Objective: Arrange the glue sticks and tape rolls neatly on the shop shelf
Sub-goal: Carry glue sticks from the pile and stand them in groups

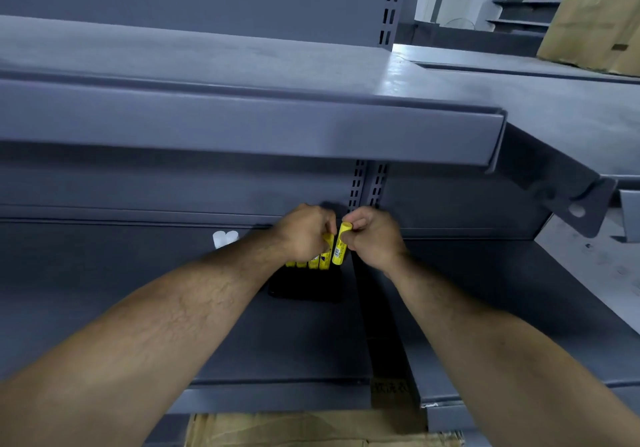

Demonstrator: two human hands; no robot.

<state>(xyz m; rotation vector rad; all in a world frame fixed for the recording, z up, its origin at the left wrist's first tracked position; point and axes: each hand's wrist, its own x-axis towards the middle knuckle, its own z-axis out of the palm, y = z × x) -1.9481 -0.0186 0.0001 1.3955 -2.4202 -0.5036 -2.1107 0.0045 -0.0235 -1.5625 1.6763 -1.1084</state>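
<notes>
1. Forearms (173,325) reach deep onto the lower shelf (104,308)
2. Right hand (372,239) pinches one yellow glue stick (341,244) upright; left hand (304,235) grips the row of sticks (313,263) just beside it
3. Risk: a careless nudge while setting it down could topple that row like dominoes

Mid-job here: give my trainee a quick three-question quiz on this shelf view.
1. True or false: the right hand pinches a yellow glue stick.
2. Where is the row of sticks? A) at the left hand B) on the top shelf C) on the cardboard
3. Fill in: the white items lie to the ___ of both hands.
Key: 1 true; 2 A; 3 left.
</notes>
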